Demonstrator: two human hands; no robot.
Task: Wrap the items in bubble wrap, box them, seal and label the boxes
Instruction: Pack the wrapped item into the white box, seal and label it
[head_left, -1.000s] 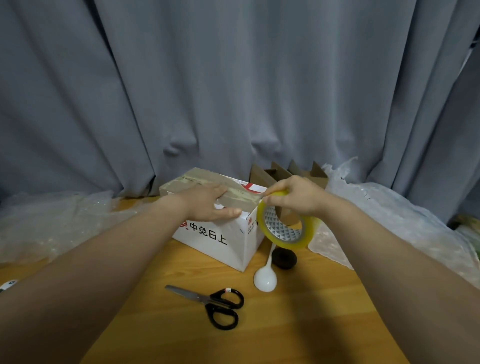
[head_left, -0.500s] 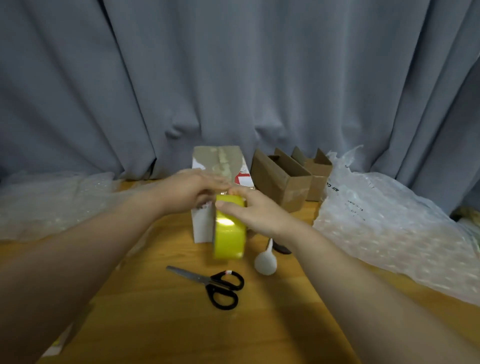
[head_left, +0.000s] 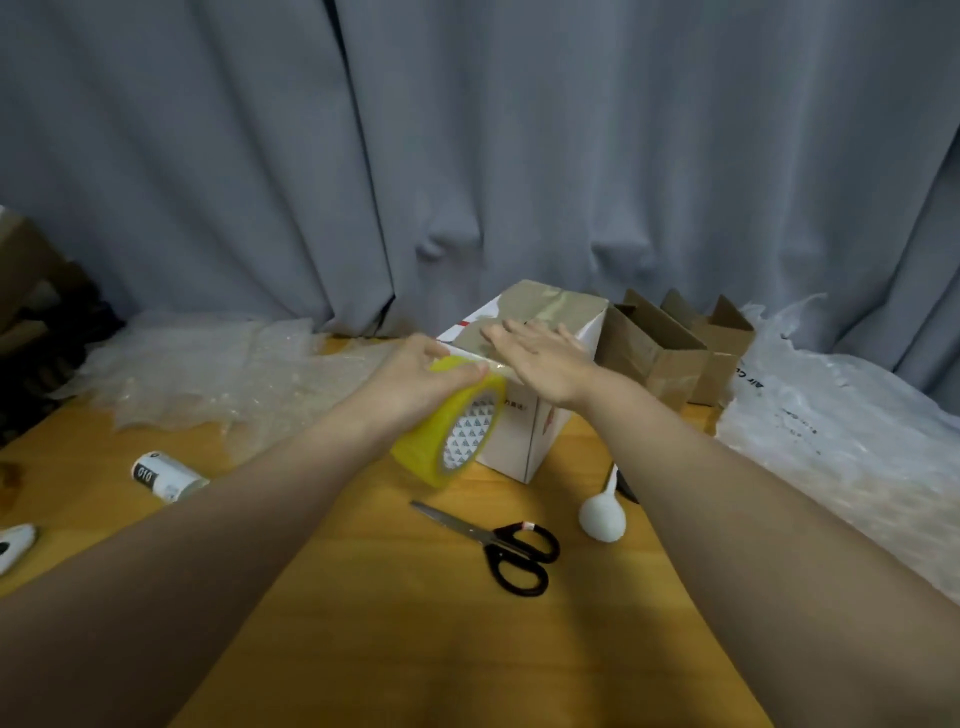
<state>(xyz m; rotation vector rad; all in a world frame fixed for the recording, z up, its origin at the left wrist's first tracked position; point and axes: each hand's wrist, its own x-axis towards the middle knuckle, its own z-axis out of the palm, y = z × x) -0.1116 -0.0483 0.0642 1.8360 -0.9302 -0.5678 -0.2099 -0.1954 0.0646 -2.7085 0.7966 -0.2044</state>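
We cannot read the box (head_left: 519, 434) print, partly behind the tape roll (head_left: 422, 441); our right forearm (head_left: 727, 519) hides the spoon (head_left: 602, 517) handle's end.

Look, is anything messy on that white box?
Yes: the brownish tape across the top of the white box looks wrinkled and uneven. The right hand lies flat on it; the left hand grips the yellow roll.

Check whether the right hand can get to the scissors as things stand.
Probably yes. The right hand lies flat on the white box, holding nothing; the scissors lie uncovered on the table between the forearms, handles on its side. The left hand grips the tape roll.
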